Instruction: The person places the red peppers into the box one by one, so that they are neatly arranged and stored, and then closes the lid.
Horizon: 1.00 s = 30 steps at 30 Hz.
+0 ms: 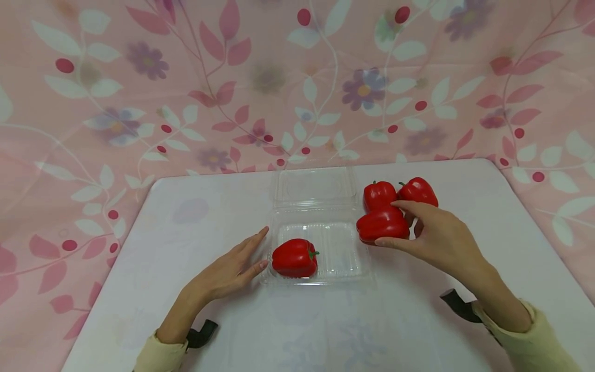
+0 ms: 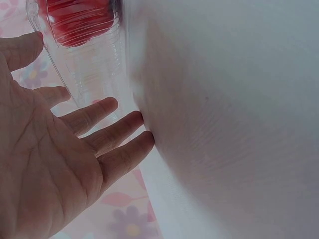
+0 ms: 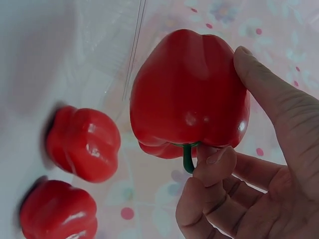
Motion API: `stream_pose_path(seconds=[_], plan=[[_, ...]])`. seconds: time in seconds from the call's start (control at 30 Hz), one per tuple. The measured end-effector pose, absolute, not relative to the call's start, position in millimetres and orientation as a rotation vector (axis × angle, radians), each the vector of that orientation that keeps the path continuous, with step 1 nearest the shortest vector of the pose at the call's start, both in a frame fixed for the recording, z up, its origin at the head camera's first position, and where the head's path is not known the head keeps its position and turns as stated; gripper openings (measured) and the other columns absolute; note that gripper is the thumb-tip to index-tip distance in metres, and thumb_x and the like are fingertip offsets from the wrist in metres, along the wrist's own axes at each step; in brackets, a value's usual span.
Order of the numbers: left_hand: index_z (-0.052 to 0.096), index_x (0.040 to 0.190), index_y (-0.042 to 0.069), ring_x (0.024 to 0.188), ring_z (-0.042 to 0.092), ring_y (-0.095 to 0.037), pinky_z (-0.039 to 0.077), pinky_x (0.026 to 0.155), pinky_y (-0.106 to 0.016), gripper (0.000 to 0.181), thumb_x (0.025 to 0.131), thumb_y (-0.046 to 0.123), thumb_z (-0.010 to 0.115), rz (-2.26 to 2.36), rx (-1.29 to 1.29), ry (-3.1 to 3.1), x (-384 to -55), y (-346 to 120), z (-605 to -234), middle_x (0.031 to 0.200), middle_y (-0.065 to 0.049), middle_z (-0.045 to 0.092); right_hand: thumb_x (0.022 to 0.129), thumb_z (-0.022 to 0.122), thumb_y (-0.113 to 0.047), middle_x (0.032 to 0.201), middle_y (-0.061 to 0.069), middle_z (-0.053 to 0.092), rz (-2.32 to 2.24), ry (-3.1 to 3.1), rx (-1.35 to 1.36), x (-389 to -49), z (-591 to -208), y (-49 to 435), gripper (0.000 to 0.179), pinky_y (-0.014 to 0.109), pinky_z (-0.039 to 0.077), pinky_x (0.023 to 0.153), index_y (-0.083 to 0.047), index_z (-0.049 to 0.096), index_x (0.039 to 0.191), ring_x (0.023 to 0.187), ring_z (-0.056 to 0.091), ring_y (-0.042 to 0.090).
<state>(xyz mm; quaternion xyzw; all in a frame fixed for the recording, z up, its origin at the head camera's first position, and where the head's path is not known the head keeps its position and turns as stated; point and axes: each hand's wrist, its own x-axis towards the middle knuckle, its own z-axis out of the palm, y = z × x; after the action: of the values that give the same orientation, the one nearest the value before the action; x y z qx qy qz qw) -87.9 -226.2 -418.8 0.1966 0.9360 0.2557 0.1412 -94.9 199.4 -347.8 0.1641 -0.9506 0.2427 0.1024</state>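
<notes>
We are looking down at a white table (image 1: 162,243); a clear container (image 1: 341,250) is sitting near its middle, with the hinged lid (image 1: 313,187) lying open toward the table's far edge; a floral cloth (image 1: 267,80) is hanging beyond that edge. A red pepper (image 1: 293,258) is lying on its side in the container's near left corner; the hands are working well apart. The right hand (image 1: 439,238) is gripping a second pepper (image 1: 383,226) between thumb and curled fingers, near the container's right edge; the left hand (image 1: 228,271) is holding nothing, its fingers extending beside the container's left edge; we are not managing to tell whether it is touching the plastic. A third pepper (image 1: 378,195) and a fourth pepper (image 1: 420,191) are resting side by side just past the held one, toward the table's far right corner. We are judging the packing to be at an early stage; one pepper is occupying the container, another is being held outside it, two are lying on the table, and the lid is not yet covering anything.
</notes>
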Motion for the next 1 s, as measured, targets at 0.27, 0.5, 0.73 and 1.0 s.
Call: stream_pose_path(seconds=[0.27, 0.5, 0.73, 1.0], plan=[[0.010, 0.158, 0.040, 0.143, 0.031, -0.028, 0.037, 0.102, -0.064, 0.077, 0.094, 0.063, 0.046, 0.732, 0.571, 2.708, -88, -226, -419, 0.161, 0.000, 0.026, 0.068, 0.083, -0.061, 0.079, -0.005, 0.060, 0.765, -2.815, 0.501, -97, -352, 187, 0.077, 0.029, 0.047, 0.055, -0.011, 0.065, 0.124, 0.069, 0.055, 0.015], [0.010, 0.158, 0.041, 0.143, 0.031, -0.028, 0.037, 0.103, -0.063, 0.077, 0.094, 0.063, 0.047, 0.729, 0.562, 2.714, -87, -226, -419, 0.160, 0.000, 0.026, 0.067, 0.085, -0.059, 0.079, -0.005, 0.061, 0.794, -2.810, 0.534, -97, -357, 177, 0.078, 0.029, 0.047, 0.055, -0.013, 0.065, 0.126, 0.070, 0.056, 0.016], [0.010, 0.158, 0.040, 0.143, 0.031, -0.028, 0.037, 0.103, -0.063, 0.077, 0.094, 0.063, 0.047, 0.726, 0.569, 2.715, -87, -226, -418, 0.160, 0.000, 0.026, 0.067, 0.084, -0.059, 0.077, -0.007, 0.059, 0.794, -2.804, 0.570, -96, -360, 166, 0.075, 0.027, 0.047, 0.053, -0.015, 0.065, 0.125, 0.068, 0.054, 0.013], [0.010, 0.158, 0.039, 0.143, 0.031, -0.028, 0.037, 0.103, -0.062, 0.077, 0.095, 0.062, 0.047, 0.731, 0.582, 2.710, -87, -226, -418, 0.160, -0.001, 0.026, 0.067, 0.087, -0.054, 0.077, -0.008, 0.060, 0.847, -2.822, 0.583, -96, -366, 155, 0.074, 0.025, 0.048, 0.053, -0.013, 0.066, 0.125, 0.068, 0.057, 0.016]])
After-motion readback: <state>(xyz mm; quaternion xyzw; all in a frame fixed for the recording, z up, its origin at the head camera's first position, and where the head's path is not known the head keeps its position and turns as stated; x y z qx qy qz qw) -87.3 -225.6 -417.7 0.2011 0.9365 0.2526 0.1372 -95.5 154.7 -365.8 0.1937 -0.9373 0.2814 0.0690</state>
